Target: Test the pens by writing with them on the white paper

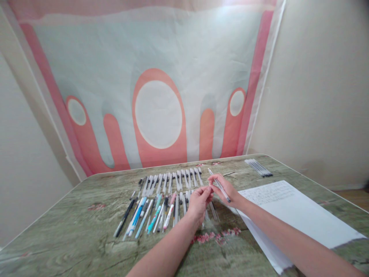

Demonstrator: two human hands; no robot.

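My right hand (227, 190) is closed on a clear pen (219, 184) with a dark tip, held slanted above the table. My left hand (199, 201) is closed beside it, its fingertips pinching at the pen's lower end near the right thumb; what it grips is too small to make out. Both hands hover over the right end of two rows of pens (161, 200) laid side by side on the table (86, 238). The far row holds several white caps or pens; the near row mixes black, blue, teal and pink pens.
A white sheet of paper (296, 215) with faint writing lies at the right, under my right forearm. A small bundle of dark pens (258, 167) rests at the table's far right corner. A pink and pale blue cloth (158, 84) hangs on the wall behind.
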